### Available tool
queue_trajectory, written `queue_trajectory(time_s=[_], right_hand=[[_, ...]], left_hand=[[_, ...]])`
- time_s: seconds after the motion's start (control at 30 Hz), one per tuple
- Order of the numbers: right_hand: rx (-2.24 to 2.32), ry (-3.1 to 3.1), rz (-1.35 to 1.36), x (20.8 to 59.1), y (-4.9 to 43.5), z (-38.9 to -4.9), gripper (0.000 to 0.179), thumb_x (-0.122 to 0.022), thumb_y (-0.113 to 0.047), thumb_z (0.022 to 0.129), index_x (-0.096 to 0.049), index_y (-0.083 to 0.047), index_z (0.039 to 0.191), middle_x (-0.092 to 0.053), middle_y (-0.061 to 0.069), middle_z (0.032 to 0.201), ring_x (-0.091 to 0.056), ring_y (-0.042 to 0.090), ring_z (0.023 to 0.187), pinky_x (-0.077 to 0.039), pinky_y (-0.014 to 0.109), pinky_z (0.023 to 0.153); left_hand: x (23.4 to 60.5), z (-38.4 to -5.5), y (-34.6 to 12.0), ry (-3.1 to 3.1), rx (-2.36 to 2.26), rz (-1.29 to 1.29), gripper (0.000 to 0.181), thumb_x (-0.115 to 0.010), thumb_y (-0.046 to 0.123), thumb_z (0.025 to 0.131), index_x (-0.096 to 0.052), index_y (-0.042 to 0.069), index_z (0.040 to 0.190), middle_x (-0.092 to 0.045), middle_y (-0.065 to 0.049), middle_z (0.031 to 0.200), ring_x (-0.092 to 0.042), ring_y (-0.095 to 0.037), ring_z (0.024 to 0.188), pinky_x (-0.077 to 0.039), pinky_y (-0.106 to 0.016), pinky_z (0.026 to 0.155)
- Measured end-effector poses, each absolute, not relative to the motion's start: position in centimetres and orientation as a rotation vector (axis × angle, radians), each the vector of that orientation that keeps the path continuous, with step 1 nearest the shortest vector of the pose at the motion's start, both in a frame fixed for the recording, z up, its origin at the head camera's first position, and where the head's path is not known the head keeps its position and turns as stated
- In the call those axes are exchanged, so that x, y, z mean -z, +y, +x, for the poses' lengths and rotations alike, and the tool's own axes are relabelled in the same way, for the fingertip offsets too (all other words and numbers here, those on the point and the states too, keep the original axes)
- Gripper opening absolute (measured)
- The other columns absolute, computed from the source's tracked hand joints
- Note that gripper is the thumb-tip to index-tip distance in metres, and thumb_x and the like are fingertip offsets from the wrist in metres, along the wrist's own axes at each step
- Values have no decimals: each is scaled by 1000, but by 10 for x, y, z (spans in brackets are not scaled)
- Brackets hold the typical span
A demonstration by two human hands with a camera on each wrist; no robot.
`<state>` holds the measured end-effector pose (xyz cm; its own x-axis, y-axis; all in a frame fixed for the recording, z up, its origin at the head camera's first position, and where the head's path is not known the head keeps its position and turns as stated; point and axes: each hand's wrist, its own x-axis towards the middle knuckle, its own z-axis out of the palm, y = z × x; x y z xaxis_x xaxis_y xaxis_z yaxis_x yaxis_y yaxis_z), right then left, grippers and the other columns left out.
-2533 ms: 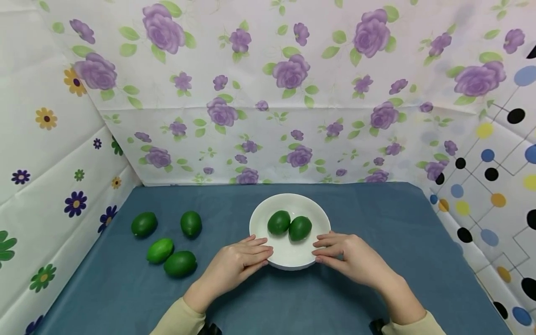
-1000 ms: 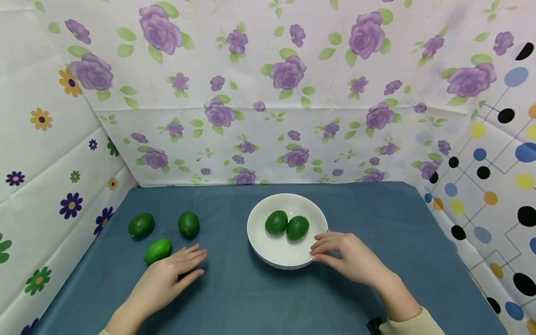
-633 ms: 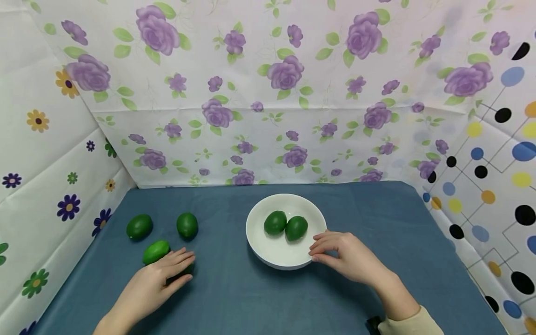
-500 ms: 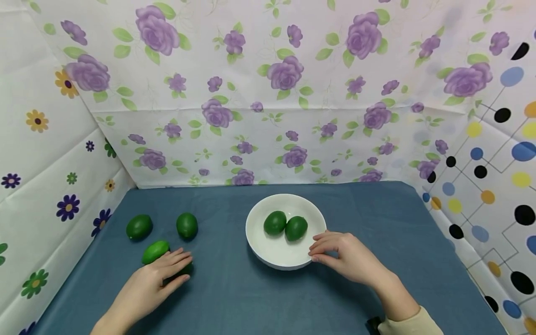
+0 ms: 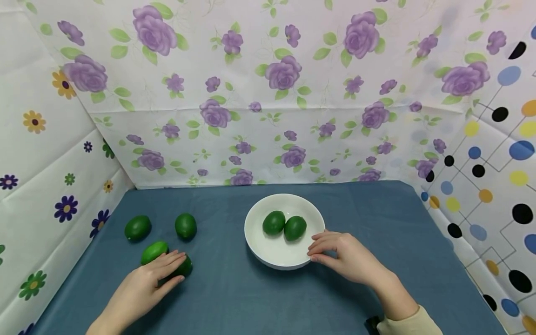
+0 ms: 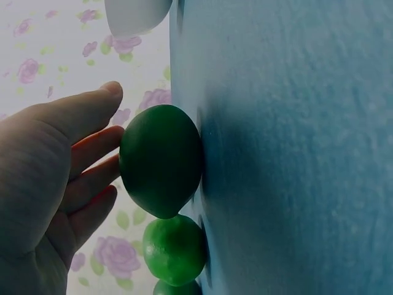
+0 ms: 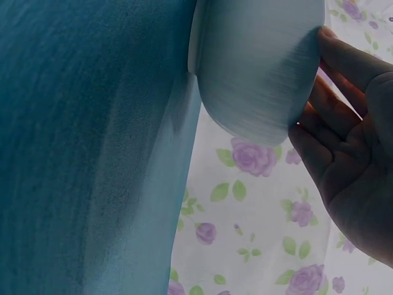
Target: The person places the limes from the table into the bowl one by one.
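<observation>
My left hand [image 5: 142, 284] reaches over a dark green lime [image 5: 184, 267] at the left, fingers extended above it and thumb on its near side. In the left wrist view the same lime [image 6: 161, 161] rests on the blue cloth, just beyond the fingertips [image 6: 111, 88]. A bright green lime [image 5: 154, 251] lies right behind it. My right hand [image 5: 347, 258] touches the right rim of a white bowl [image 5: 261, 246] with loosely bent fingers; the right wrist view shows the bowl's outer wall [image 7: 258, 67] beside the fingertips. Two dark green limes [image 5: 274, 223] sit inside the bowl.
Two more dark green limes, one at the far left [image 5: 137, 228] and one nearer the middle [image 5: 186, 226], lie on the blue cloth [image 5: 251, 302]. Floral sheeting [image 5: 234, 153] stands along the back edge, with patterned sheets at both sides.
My left hand has left the bowl's left rim and moved left to the near dark green lime, lately edging further left over it. The right hand has stayed at the bowl.
</observation>
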<state>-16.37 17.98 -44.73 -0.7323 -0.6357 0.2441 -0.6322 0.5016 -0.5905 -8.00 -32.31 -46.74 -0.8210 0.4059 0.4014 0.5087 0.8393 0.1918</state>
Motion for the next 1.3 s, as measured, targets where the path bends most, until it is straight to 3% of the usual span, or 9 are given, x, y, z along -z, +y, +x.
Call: queue_trajectory(time_s=[0.33,0.9,1.3], right_hand=[[1082,2720,-1134,450,180,-164,12,-81,-27,98,-85,-30,109,-75,-23,111,-67,22,129,-45,50,119],[1109,2707,-1125,449,180,-163,13,-83,-22,97,-85,-30,107,-75,-23,109,-66,23,130,-44,49,120],[1119,2689,-1136,448,179,-163,14,-83,-18,96,-85,-27,106,-75,-23,107,-67,26,130,-43,45,121]], left_hand=[[471,-82,-327,-2649,374,-715,59,-96,19,79,-77,10,134,-73,-7,137,-70,-30,124,-63,-47,87],[473,-90,-324,-2806,435,-594,68,-95,15,82,-69,3,143,-65,-16,147,-62,-40,134,-57,-56,98],[470,-91,-319,-2917,470,-542,68,-94,17,84,-68,4,145,-65,-16,147,-58,-41,139,-56,-57,102]])
